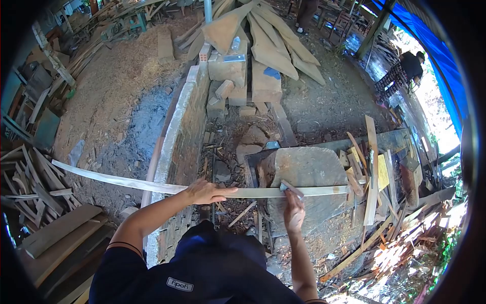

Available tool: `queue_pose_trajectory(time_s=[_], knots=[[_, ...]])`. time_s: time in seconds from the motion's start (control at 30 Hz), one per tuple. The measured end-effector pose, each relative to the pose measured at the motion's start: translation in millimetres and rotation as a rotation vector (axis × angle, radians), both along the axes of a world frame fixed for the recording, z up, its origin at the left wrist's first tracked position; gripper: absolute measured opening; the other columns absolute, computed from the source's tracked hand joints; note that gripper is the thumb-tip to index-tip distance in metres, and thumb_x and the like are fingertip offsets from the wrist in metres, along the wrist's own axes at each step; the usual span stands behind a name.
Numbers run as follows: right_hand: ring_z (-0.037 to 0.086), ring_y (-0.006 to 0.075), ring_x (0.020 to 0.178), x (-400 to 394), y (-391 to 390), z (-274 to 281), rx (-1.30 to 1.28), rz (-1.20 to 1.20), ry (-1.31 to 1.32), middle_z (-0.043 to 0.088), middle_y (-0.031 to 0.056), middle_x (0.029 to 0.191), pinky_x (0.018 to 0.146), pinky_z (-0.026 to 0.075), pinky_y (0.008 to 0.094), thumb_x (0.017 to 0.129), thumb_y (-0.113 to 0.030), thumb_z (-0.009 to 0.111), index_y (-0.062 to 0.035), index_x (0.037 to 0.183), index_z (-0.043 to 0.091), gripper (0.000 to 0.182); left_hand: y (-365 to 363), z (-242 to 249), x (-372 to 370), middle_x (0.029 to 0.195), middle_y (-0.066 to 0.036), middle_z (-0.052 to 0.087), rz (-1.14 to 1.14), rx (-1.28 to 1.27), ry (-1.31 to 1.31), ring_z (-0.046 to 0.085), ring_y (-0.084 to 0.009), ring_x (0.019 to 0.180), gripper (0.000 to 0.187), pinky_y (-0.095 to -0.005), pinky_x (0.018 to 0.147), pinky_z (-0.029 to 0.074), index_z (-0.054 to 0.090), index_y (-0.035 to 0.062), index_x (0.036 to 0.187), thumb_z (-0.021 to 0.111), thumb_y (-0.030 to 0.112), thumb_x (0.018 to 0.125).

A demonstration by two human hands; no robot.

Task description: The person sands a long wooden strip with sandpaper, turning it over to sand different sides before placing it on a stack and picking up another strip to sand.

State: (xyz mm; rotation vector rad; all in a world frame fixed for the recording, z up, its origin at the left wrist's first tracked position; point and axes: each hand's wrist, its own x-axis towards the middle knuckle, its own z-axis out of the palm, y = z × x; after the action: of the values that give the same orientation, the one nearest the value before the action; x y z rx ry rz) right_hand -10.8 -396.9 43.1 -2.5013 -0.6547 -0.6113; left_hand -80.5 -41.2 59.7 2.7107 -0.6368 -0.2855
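A long, thin pale wooden strip (253, 193) runs across the view, from the far left over a low wall to a large flat-topped wood block (309, 167). My left hand (206, 192) holds the strip near its middle, with fingers stretched along it to the right. My right hand (294, 210) is over the block and grips a small tool with a brownish bar (292, 189), its end touching the strip. The tool's exact kind is too small to tell. The strip's right end lies on the block.
A low brick wall (174, 126) runs forward from my left side. Boards (273, 45) are stacked ahead on blocks. Wood scraps (372, 172) lie right of the block, planks (63, 233) at lower left. A person (405, 73) is at the far right, another (307, 12) at the top.
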Motion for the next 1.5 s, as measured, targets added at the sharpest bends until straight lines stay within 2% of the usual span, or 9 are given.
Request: queue_pose_trajectory(time_s=[0.23, 0.5, 0.67, 0.87, 1.0, 1.2, 1.33, 1.4, 1.5], knots=[[0.074, 0.0315, 0.089, 46, -76, -7, 0.061, -0.409, 0.120, 0.074, 0.0181, 0.103, 0.074, 0.058, 0.0439, 0.092, 0.000, 0.052, -0.0008, 0.106, 0.070, 0.023, -1, 12, 5, 0.072, -0.015, 0.066, 0.020, 0.121, 0.122, 0.070, -0.0327, 0.065, 0.060, -0.0467, 0.061, 0.058, 0.028, 0.0537, 0.150, 0.054, 0.056, 0.096], [0.073, 0.0333, 0.091, 20, -18, -11, 0.040, 0.002, -0.055, 0.073, 0.0187, 0.102, 0.079, 0.058, 0.0437, 0.092, 0.000, 0.053, -0.0016, 0.103, 0.071, 0.022, 10, 0, 3, 0.059, -0.014, 0.059, -0.021, 0.025, -0.063, 0.065, -0.0313, 0.051, 0.061, -0.0439, 0.053, 0.055, 0.027, 0.0511, 0.152, 0.054, 0.054, 0.097], [0.072, 0.0357, 0.087, 51, -83, -23, 0.008, -0.483, 0.166, 0.073, 0.0157, 0.102, 0.075, 0.058, 0.0420, 0.096, -0.009, 0.052, -0.0103, 0.115, 0.068, 0.025, 12, 3, 7, 0.078, -0.015, 0.065, -0.034, 0.047, 0.077, 0.070, -0.0309, 0.067, 0.064, -0.0454, 0.061, 0.056, 0.021, 0.0539, 0.153, 0.053, 0.054, 0.097], [0.071, 0.0362, 0.089, 51, -83, -39, 0.105, -0.429, 0.035, 0.072, 0.0172, 0.104, 0.076, 0.057, 0.0445, 0.096, -0.009, 0.053, -0.0137, 0.118, 0.069, 0.028, -50, -22, 36, 0.094, -0.015, 0.065, -0.098, -0.011, -0.163, 0.067, -0.0337, 0.070, 0.068, -0.0449, 0.058, 0.054, 0.024, 0.0518, 0.153, 0.060, 0.045, 0.096], [0.071, 0.0345, 0.096, 33, -62, -20, 0.120, -0.498, 0.103, 0.073, 0.0146, 0.103, 0.085, 0.054, 0.0418, 0.082, -0.001, 0.058, -0.0115, 0.112, 0.072, 0.034, -55, -13, 38, 0.076, -0.012, 0.062, -0.134, 0.005, -0.083, 0.065, -0.0326, 0.059, 0.066, -0.0446, 0.053, 0.053, 0.031, 0.0519, 0.151, 0.063, 0.043, 0.094], [0.071, 0.0276, 0.095, -8, -11, -11, 0.035, -0.023, -0.068, 0.073, 0.0134, 0.102, 0.084, 0.056, 0.0386, 0.085, 0.002, 0.056, -0.0072, 0.107, 0.071, 0.028, -22, -6, 23, 0.065, -0.010, 0.058, -0.120, 0.041, -0.100, 0.063, -0.0319, 0.053, 0.066, -0.0439, 0.051, 0.053, 0.033, 0.0525, 0.150, 0.064, 0.042, 0.093], [0.071, 0.0299, 0.094, 26, -74, -23, 0.142, -0.373, 0.166, 0.073, 0.0127, 0.102, 0.080, 0.056, 0.0409, 0.085, -0.001, 0.058, -0.0083, 0.109, 0.069, 0.028, -10, -1, 13, 0.066, -0.010, 0.059, -0.105, 0.066, -0.098, 0.063, -0.0322, 0.054, 0.071, -0.0446, 0.052, 0.054, 0.030, 0.0534, 0.150, 0.067, 0.040, 0.091], [0.072, 0.0308, 0.092, 35, -81, -21, 0.096, -0.462, 0.058, 0.072, 0.0142, 0.104, 0.077, 0.057, 0.0421, 0.084, -0.003, 0.060, -0.0080, 0.107, 0.069, 0.025, -8, 1, 10, 0.067, -0.010, 0.059, -0.084, 0.089, -0.090, 0.063, -0.0324, 0.055, 0.072, -0.0449, 0.053, 0.054, 0.030, 0.0537, 0.150, 0.068, 0.040, 0.091], [0.072, 0.0320, 0.096, 12, -37, -11, 0.177, -0.323, 0.089, 0.072, 0.0148, 0.107, 0.081, 0.058, 0.0409, 0.085, 0.001, 0.058, -0.0075, 0.108, 0.071, 0.027, -9, -1, 10, 0.068, -0.010, 0.060, -0.073, 0.086, -0.079, 0.064, -0.0329, 0.057, 0.072, -0.0460, 0.055, 0.055, 0.030, 0.0547, 0.150, 0.068, 0.039, 0.091]])
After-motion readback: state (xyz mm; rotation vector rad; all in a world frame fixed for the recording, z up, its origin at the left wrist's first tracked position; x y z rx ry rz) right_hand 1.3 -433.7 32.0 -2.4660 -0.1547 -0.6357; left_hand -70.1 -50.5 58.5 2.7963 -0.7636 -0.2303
